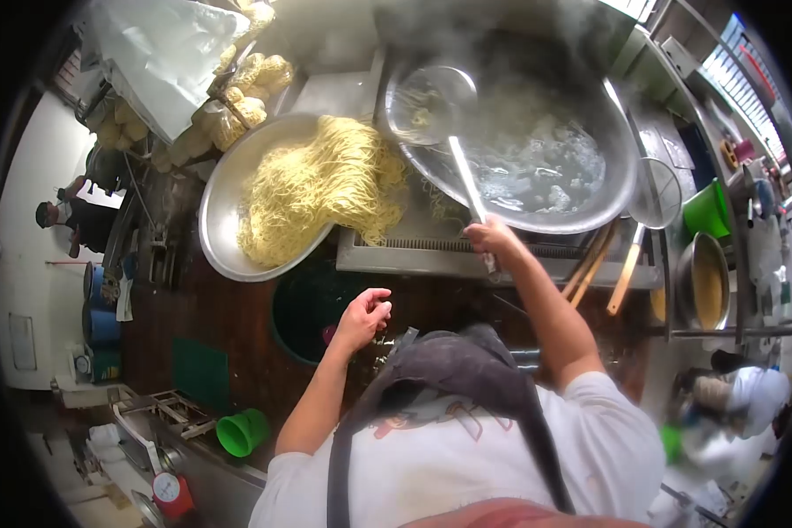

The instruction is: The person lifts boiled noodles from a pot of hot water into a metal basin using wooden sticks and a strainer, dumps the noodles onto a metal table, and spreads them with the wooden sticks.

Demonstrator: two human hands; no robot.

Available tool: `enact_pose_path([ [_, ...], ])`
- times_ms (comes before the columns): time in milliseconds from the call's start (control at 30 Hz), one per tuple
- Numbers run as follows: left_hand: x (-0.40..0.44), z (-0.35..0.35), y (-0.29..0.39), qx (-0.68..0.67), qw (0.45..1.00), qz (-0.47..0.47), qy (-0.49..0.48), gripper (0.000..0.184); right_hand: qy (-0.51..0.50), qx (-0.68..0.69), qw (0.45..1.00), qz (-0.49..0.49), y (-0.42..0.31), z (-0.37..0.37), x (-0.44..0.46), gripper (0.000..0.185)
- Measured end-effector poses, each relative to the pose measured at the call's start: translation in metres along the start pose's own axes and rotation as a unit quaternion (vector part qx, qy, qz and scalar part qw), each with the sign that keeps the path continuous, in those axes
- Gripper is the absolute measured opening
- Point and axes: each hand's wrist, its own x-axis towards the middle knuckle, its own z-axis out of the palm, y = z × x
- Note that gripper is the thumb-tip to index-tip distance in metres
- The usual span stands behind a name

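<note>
My right hand (pixel 488 239) is closed round the handle of a long strainer (pixel 466 176), whose round mesh head lies over the left part of a big steaming wok (pixel 510 220) with a few noodles in it. Foamy water (pixel 554 172) bubbles in the wok. My left hand (pixel 363 319) holds nothing, its fingers partly curled and apart, below a metal bowl (pixel 224 220). Yellow noodles (pixel 299 194) are heaped in that bowl and hang over its right rim.
Bagged noodles (pixel 260 75) hang at the upper left. A second strainer (pixel 656 194) and wooden handles (pixel 591 260) lie right of the wok. Green buckets (pixel 242 432) stand lower left and right. One person (pixel 84 216) is far left, another (pixel 748 396) lower right.
</note>
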Motion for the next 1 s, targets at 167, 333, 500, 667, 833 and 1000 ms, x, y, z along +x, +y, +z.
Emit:
enact_pose_path([
  [167, -0.023, -0.002, -0.004, 0.015, 1.0, 0.006, 0.009, 0.029, 0.086, -0.35, 0.913, -0.192, 0.007, 0.129, -0.036, 0.03],
  [333, -0.033, -0.001, 0.007, 0.019, 0.999, 0.034, 0.027, 0.029, 0.118, -0.417, 0.87, -0.233, 0.003, 0.128, 0.007, 0.031],
  [500, -0.037, -0.004, -0.01, -0.025, 0.995, -0.021, 0.094, 0.03, 0.242, -0.224, 0.923, -0.195, -0.023, 0.006, 0.004, 0.036],
  [667, -0.025, 0.02, -0.023, -0.018, 0.992, -0.06, 0.109, 0.03, 0.412, -0.393, 0.813, -0.126, -0.072, -0.182, 0.013, 0.041],
  [833, 0.004, 0.054, 0.006, -0.022, 0.991, -0.099, 0.084, 0.032, 0.463, -0.486, 0.741, 0.0, -0.072, -0.373, 0.096, 0.036],
  [1000, 0.018, 0.062, 0.018, 0.0, 0.987, -0.114, 0.112, 0.033, 0.332, -0.58, 0.74, 0.069, -0.012, -0.465, 0.19, 0.035],
])
